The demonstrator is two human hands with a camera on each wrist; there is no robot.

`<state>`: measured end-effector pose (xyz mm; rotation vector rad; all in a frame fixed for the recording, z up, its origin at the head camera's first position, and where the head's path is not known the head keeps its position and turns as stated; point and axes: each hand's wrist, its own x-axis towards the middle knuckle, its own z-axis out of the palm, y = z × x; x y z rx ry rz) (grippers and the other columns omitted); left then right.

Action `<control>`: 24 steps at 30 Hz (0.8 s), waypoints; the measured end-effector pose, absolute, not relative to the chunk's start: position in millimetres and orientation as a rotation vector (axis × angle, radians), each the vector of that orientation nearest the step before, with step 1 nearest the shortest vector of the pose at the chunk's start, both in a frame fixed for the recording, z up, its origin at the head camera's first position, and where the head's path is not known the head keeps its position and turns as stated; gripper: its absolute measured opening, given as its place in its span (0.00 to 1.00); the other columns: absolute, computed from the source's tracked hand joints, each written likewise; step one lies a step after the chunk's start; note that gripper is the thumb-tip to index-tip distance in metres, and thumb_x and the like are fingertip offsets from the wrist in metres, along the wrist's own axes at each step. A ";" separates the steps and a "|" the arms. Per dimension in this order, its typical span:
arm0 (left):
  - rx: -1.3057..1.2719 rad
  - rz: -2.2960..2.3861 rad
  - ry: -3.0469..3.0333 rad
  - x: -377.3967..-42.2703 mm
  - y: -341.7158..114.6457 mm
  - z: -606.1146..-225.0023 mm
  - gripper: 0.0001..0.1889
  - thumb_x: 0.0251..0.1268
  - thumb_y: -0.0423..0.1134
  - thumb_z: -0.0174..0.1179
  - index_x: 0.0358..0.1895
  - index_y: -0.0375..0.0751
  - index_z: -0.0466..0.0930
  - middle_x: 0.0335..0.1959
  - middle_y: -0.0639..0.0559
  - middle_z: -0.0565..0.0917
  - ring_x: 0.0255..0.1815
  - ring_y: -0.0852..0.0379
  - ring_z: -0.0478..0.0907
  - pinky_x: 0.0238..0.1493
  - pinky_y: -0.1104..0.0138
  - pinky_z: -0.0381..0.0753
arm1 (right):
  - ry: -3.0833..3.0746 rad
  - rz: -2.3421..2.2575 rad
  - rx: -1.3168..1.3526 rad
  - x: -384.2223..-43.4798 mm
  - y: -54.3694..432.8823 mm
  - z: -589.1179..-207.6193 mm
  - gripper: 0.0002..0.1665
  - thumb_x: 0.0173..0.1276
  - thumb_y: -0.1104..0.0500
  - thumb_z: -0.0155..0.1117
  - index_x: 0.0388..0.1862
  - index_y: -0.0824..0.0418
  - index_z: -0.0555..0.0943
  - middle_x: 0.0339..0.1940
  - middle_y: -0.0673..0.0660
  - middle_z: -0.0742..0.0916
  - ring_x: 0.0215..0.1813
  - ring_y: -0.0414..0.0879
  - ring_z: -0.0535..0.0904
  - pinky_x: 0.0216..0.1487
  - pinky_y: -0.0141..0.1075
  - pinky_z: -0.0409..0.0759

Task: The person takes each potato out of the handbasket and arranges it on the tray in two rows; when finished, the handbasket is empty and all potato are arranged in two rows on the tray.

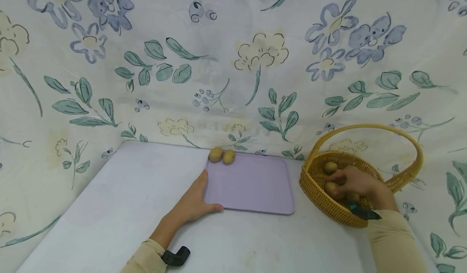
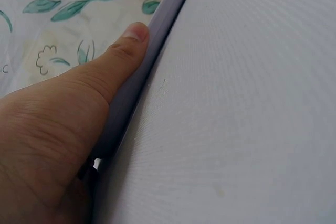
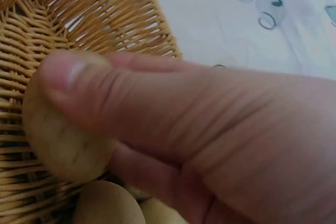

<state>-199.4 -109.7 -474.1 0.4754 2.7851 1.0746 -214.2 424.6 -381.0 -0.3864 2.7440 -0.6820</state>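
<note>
In the basket, my right hand [image 1: 355, 182] pinches a potato [image 3: 65, 140] between thumb and fingers. Other potatoes [image 3: 107, 205] lie just below it in the right wrist view, and one more potato [image 1: 330, 167] sits near the basket's far side. My left hand [image 1: 193, 202] rests at the near left corner of a lilac tray [image 1: 251, 184]. Its thumb [image 2: 126, 48] lies straight along the near rim, while the fingers extend along the left side. Two potatoes, a larger one [image 1: 216, 154] and a smaller one [image 1: 229, 157], sit side by side in the tray's far left corner.
The wicker basket [image 1: 310, 186] with a tall arched handle [image 1: 368, 126] stands right of the tray on a white table [image 1: 153, 171]. A floral cloth [image 1: 219, 74] hangs behind the table and along its sides.
</note>
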 end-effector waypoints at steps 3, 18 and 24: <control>0.475 1.036 2.792 -199.8 -109.4 -475.2 0.73 0.45 0.69 0.74 0.82 0.29 0.37 0.85 0.35 0.43 0.86 0.40 0.43 0.85 0.48 0.49 | 2.760 -0.738 -0.374 -210.5 429.4 -381.3 0.30 0.59 0.49 0.79 0.59 0.58 0.86 0.57 0.58 0.89 0.55 0.41 0.81 0.51 0.28 0.79; 0.477 1.026 2.797 -199.7 -108.4 -475.9 0.74 0.45 0.70 0.73 0.82 0.30 0.36 0.85 0.36 0.42 0.86 0.40 0.43 0.85 0.49 0.48 | 2.613 -1.352 -0.444 -185.3 436.4 -355.3 0.28 0.71 0.67 0.66 0.69 0.69 0.76 0.54 0.35 0.87 0.52 0.32 0.83 0.49 0.26 0.84; 0.498 1.050 2.801 -201.8 -107.9 -475.7 0.73 0.47 0.69 0.74 0.81 0.27 0.37 0.84 0.34 0.43 0.85 0.39 0.43 0.85 0.48 0.49 | 2.532 -1.513 -0.484 -181.8 419.4 -346.9 0.27 0.72 0.69 0.63 0.70 0.66 0.76 0.57 0.38 0.87 0.54 0.31 0.83 0.51 0.25 0.83</control>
